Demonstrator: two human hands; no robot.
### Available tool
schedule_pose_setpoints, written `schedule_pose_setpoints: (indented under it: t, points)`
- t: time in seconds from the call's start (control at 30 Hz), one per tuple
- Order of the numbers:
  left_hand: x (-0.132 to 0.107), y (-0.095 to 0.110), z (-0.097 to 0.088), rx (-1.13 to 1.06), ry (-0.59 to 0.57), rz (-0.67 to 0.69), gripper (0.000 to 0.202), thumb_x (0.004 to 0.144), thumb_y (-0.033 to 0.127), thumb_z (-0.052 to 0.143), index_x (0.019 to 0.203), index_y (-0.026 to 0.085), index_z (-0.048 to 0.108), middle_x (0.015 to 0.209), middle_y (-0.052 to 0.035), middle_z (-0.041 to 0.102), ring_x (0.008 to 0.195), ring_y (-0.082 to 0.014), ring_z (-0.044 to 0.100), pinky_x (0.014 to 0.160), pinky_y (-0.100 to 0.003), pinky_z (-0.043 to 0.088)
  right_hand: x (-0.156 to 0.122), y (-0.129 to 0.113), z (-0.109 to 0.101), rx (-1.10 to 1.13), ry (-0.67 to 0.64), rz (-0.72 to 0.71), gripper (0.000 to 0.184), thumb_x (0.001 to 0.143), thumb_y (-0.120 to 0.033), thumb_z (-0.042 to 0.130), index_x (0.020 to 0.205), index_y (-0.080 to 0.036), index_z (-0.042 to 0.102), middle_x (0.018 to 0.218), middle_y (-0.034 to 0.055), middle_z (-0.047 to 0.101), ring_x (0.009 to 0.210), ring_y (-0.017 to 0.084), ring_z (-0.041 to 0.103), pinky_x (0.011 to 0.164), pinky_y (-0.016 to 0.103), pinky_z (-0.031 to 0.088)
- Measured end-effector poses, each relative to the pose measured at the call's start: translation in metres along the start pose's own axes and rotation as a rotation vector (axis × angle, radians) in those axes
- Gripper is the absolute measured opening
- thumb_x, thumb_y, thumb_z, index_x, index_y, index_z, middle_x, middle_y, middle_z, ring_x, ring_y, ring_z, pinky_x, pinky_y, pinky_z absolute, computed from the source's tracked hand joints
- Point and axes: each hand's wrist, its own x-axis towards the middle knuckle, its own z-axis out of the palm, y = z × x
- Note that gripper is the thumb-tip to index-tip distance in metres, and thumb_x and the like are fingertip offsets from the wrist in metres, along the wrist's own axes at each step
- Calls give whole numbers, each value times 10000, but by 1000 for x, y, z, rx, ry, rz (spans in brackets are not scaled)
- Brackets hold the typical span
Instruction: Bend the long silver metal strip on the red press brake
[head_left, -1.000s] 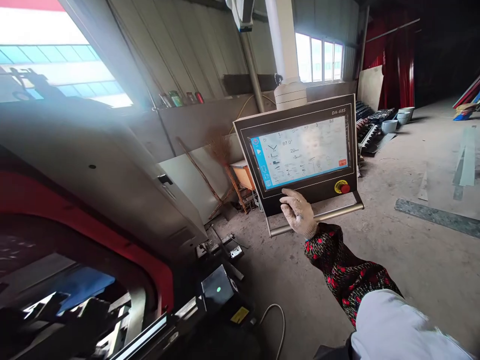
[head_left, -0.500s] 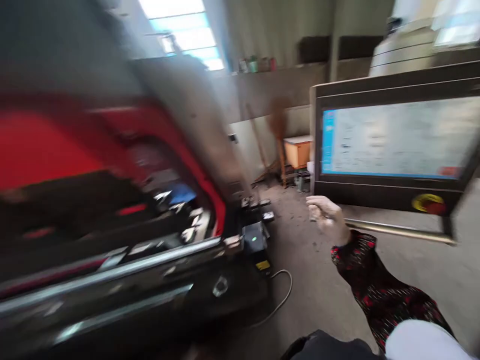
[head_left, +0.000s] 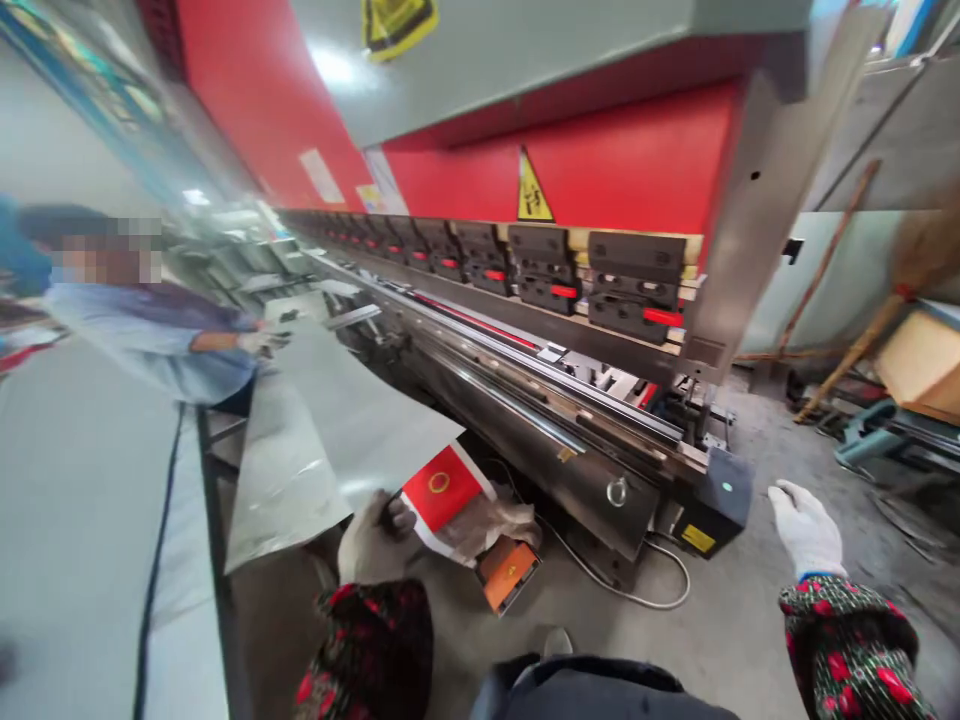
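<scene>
- Fingers [head_left: 396, 515] of the left hand [head_left: 369, 540], in a soiled glove, were pressed together, pinching the near edge of the thin metal sheet [head_left: 330, 430].
- The metal sheet lay directly in those fingers at its near edge and extended away from the person, tilted, towards the co-worker's gloved hand [head_left: 262, 342], which held its far end.
- The right hand [head_left: 806, 530], in a white glove, touched nothing; its fingers [head_left: 786, 510] were extended and slightly spread, well apart from the metal sheet.
- The grey surface [head_left: 90, 530] ran alongside the metal sheet on the side away from the press brake [head_left: 637, 130].
- The red-and-black tool segments [head_left: 637, 290] of the press brake stood in a row above its long steel bed [head_left: 540, 450].
- A red square with a gold ring [head_left: 439, 487] lay just beyond the left hand, beside a crumpled cloth [head_left: 487, 530] and an orange item [head_left: 508, 572].
- Labels: the yellow triangular sign [head_left: 534, 192], the yellow-and-black sign [head_left: 397, 15] and the yellow label [head_left: 697, 538] on the black control box [head_left: 724, 495] carried writing or symbols too small or blurred to read.
</scene>
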Motion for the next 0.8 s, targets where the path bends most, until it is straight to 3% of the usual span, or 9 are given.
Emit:
schedule_pose_setpoints:
  t: [0.1,0.17,0.3,0.43,0.6,0.8]
  points:
    - [16,-3,20,-114,2,9,163,799,120,660,817,149,501,616,20,485,479,-73,425,429,-149,346,25,-7,45,0,-97,205,646,597,-731,521,1025,-279,693,1326,180,633,1310,458,523,1126,613,413]
    - [22,-4,33,-103,20,31,170,770,133,689,815,140,526,607,10,519,474,-77,441,419,-148,356,31,-13,70,-8,-134,343,783,563,-751,528,1185,-297,669,1408,236,555,1364,449,461,1140,581,388]
    - [34,-7,58,-47,39,65,229,707,210,765,799,120,576,590,-7,570,463,-85,473,408,-154,379,26,-25,97,-136,-119,506,1065,633,-841,383,1563,-323,365,1410,354,453,1356,426,463,1067,590,372]
    - [45,-7,84,-23,0,94,317,655,293,826,813,106,624,584,-11,597,461,-92,494,414,-171,396,17,-42,91,-229,-136,518,1083,698,-882,217,1613,-303,251,1425,339,442,1371,384,466,1084,550,354]
    - [52,-16,121,16,-52,120,376,619,324,878,821,112,641,625,5,605,486,-84,508,425,-174,383,7,-74,76,-326,-245,512,1043,858,-800,198,1529,-14,331,1478,329,420,1365,451,462,1142,513,361]
    - [74,-51,164,22,-180,119,376,692,399,843,801,86,665,589,-18,579,470,-101,479,403,-204,353,7,-68,78,-373,-251,510,991,891,-792,213,1516,-36,360,1537,285,379,1354,458,462,1165,511,344]
